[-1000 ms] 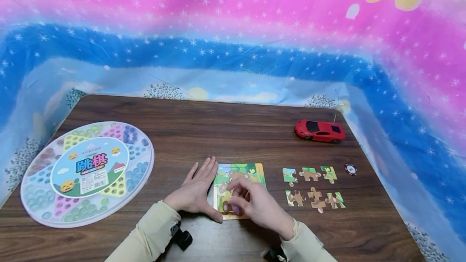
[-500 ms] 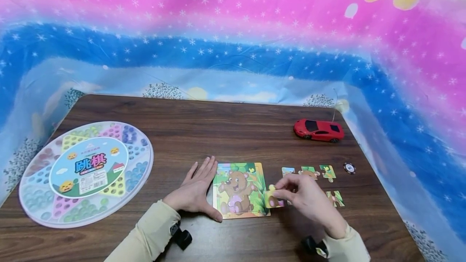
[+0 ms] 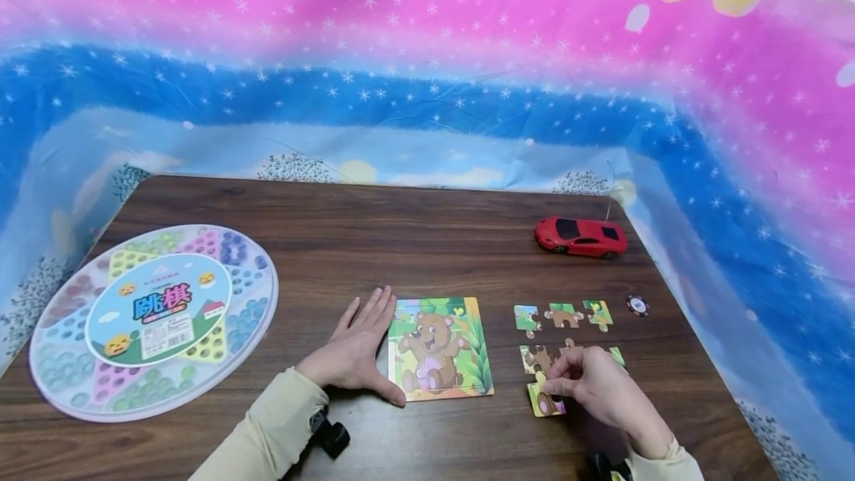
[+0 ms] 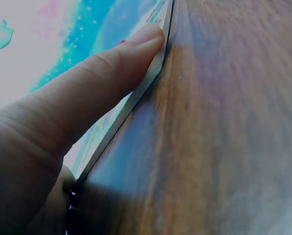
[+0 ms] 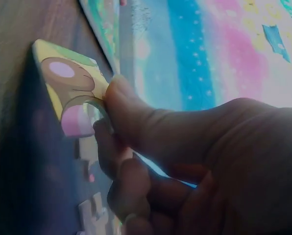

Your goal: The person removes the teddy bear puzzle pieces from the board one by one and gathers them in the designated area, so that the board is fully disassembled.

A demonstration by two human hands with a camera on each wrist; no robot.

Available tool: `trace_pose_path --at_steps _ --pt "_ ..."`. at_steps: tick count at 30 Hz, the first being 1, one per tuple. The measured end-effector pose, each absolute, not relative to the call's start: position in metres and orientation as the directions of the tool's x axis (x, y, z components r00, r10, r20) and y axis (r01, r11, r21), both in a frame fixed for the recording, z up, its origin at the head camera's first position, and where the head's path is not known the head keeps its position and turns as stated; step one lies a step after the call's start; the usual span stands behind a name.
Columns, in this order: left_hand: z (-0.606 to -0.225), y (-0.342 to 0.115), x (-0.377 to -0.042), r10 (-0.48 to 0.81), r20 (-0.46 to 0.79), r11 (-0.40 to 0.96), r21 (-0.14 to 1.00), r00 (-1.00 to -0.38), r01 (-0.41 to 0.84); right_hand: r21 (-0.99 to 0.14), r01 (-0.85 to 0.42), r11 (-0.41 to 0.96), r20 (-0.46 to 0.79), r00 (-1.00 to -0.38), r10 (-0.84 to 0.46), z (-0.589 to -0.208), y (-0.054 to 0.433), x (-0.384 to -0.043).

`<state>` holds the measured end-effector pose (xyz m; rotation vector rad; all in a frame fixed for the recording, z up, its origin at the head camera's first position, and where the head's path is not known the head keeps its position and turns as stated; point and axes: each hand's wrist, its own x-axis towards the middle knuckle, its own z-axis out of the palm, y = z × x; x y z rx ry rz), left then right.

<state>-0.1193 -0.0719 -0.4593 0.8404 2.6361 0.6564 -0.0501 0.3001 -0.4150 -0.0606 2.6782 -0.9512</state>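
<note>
A bear picture puzzle board [image 3: 482, 351] lies flat on the table, in front of the person. My left hand [image 3: 354, 344] rests along its left side with fingers spread and straight; in the left wrist view the thumb [image 4: 97, 88] touches the board's edge. To the right of the board, my right hand [image 3: 608, 392] pinches a puzzle piece [image 3: 544, 401] between thumb and fingers. That piece [image 5: 70, 81] shows a brown paw and a pink patch, and is tilted in the right wrist view. Loose puzzle pieces [image 3: 565, 315] lie in two rows behind it, the nearer row partly hidden by the hand.
On the left lies a large round Chinese checkers set [image 3: 267, 303] with marbles. A red toy car [image 3: 581, 237] stands at the back right, and a black-and-white chip [image 3: 637, 306] lies nearer. A patterned cloth [image 3: 427, 110] surrounds the wooden table [image 3: 374, 236].
My right hand has moved from over the board to the right, carrying the puzzle piece to the near side of the loose pieces. The left hand has stayed by the board.
</note>
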Motion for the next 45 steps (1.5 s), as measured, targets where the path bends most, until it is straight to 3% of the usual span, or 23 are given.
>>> trace_pose_path --at_steps 12,45 --pt "-0.46 -0.072 -0.119 0.605 -0.143 0.721 0.515 -0.783 0.463 -0.397 0.06 0.916 -0.208 -0.978 -0.026 -0.426 0.297 -0.046" --pt "-0.459 -0.072 -0.119 0.599 -0.147 0.726 0.515 -0.787 0.455 -0.335 0.061 0.94 -0.299 -0.953 -0.045 -0.421 0.297 -0.045"
